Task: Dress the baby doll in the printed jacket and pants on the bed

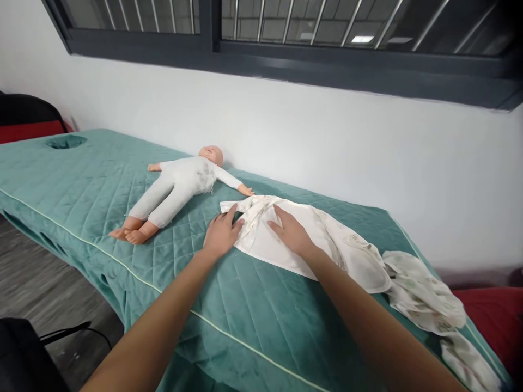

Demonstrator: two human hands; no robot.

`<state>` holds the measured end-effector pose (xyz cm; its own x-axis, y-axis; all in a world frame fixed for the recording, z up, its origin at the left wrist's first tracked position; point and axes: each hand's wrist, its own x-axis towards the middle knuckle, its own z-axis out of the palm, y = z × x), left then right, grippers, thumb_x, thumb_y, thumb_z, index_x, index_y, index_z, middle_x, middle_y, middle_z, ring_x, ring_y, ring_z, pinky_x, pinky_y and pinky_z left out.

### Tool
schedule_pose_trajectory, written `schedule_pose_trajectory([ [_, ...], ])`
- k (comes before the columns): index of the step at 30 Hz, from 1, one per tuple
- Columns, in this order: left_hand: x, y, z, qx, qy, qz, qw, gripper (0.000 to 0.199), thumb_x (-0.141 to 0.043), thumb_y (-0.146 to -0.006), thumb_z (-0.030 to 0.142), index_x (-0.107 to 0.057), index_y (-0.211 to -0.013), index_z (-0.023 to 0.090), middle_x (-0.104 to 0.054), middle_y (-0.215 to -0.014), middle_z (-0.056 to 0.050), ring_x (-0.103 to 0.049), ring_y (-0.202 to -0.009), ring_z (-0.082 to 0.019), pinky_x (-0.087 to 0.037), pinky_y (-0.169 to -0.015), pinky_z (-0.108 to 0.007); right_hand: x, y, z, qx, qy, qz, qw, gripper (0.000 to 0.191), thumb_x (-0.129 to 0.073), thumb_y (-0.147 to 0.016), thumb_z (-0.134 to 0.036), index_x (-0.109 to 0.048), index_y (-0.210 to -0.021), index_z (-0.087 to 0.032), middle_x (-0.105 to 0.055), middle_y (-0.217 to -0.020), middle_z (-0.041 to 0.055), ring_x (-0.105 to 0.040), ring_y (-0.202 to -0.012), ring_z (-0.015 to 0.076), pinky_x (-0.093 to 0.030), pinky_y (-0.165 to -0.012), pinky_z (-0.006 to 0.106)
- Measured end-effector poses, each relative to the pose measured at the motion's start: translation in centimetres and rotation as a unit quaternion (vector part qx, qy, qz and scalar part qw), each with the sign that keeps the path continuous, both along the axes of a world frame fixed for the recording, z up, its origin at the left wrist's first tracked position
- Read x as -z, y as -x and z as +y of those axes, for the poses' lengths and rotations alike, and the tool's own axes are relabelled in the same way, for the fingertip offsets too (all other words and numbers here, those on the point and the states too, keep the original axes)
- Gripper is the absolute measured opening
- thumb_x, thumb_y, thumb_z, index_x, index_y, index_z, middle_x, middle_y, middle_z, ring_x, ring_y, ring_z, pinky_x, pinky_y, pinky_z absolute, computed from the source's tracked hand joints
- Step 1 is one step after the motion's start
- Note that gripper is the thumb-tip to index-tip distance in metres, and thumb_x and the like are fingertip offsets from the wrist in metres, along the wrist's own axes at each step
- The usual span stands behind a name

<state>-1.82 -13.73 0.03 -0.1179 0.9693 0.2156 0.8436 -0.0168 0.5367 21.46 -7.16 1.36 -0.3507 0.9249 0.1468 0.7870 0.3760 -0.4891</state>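
Observation:
A white baby garment [286, 218] with a faint print lies spread on the green quilted bed cover [229, 305]. My left hand [223, 231] rests at the garment's left end, fingers apart, its thumb by the cloth edge. Over the white cloth is my right hand [292, 231], with thumb and fingers spread; whether it presses on the fabric I cannot tell. Beyond my left hand a baby doll [183, 177] with a white cloth body lies on its back, one hand close to the garment's far left corner.
Crumpled printed cloth [425, 294] lies at the bed's right end. A round hole [66, 142] opens in the bed at the far left. Behind runs a white wall [310, 130] under a barred window [286, 27]. A black bag-like object [28, 359] sits at lower left.

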Motion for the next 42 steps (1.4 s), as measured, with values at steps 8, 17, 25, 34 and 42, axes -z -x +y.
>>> schedule_pose_trajectory([
  [8, -0.7, 1.9, 4.4, 0.054, 0.026, -0.061, 0.996, 0.052, -0.041, -0.098, 0.05, -0.049, -0.145, 0.029, -0.065, -0.137, -0.004, -0.056, -0.129, -0.025, -0.038, -0.114, -0.042, 1.4, 5.1, 5.0, 0.138, 0.032, 0.214, 0.967, 0.05, -0.061, -0.085, -0.036, -0.058, -0.133, -0.023, -0.071, -0.114, 0.0043, -0.066, -0.104, 0.0229, -0.046, -0.1, 0.04],
  [17, 0.9, 2.6, 7.5, -0.04, -0.005, 0.04, 0.998, 0.051, -0.036, -0.1, 0.041, -0.052, -0.145, 0.022, -0.065, -0.134, -0.013, -0.047, -0.137, -0.029, -0.034, -0.116, -0.05, 1.4, 3.9, 5.5, 0.086, 0.079, 0.308, 0.944, 0.046, -0.062, -0.078, -0.031, -0.063, -0.123, -0.024, -0.07, -0.113, 0.0049, -0.066, -0.102, 0.0218, -0.049, -0.098, 0.038],
  [25, 0.8, 2.6, 6.2, -0.14, -0.031, 0.059, 0.988, 0.041, -0.046, -0.095, 0.028, -0.065, -0.131, 0.023, -0.047, -0.152, -0.013, -0.044, -0.139, -0.034, -0.038, -0.113, -0.051, 1.1, 4.0, 5.0, 0.097, 0.096, 0.411, 0.901, 0.042, -0.062, -0.076, -0.04, -0.063, -0.112, -0.018, -0.067, -0.098, 0.005, -0.065, -0.091, 0.0187, -0.053, -0.086, 0.034],
  [34, 0.7, 0.0, -1.8, 0.036, -0.137, -0.037, 0.989, 0.03, -0.05, -0.096, 0.035, -0.066, -0.119, 0.021, -0.066, -0.127, -0.007, -0.057, -0.121, -0.023, -0.045, -0.109, -0.041, 1.2, 3.4, 4.9, 0.107, 0.064, 0.382, 0.916, 0.04, -0.051, -0.074, -0.026, -0.066, -0.111, -0.021, -0.07, -0.113, 0.006, -0.065, -0.093, 0.0213, -0.054, -0.08, 0.033],
  [42, 1.3, -1.8, -5.5, 0.003, -0.112, 0.05, 0.992, 0.042, -0.048, -0.089, 0.013, -0.06, -0.128, 0.021, -0.062, -0.128, -0.01, -0.058, -0.114, -0.026, -0.05, -0.096, -0.045, 0.7, 1.7, 5.1, 0.14, 0.079, 0.33, 0.93, 0.047, -0.051, -0.073, -0.025, -0.064, -0.118, -0.018, -0.073, -0.099, 0.0066, -0.065, -0.069, 0.0184, -0.055, -0.065, 0.03],
])
